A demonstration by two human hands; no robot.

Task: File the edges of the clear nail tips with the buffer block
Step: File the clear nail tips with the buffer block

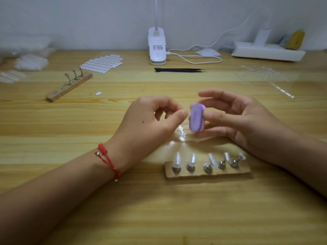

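Note:
My right hand (235, 119) holds a purple buffer block (196, 119) upright between thumb and fingers, above the middle of the wooden table. My left hand (152, 121) is right beside the block's left side, its thumb and forefinger pinched together; the clear nail tip in that pinch is barely visible. In front of my hands lies a wooden holder strip (208, 175) with several clear nail tips (177, 159) standing on metal stands. Small clear plastic offcuts (182, 132) lie on the table under the block.
A second wooden holder (69, 87) with three metal stands lies at the far left. Behind it are a sheet of white nail tips (102, 63) and plastic bags (31, 62). Black tweezers (178, 70), a clip lamp base (157, 48), a power strip (267, 52) and clear tip strips (265, 73) line the back.

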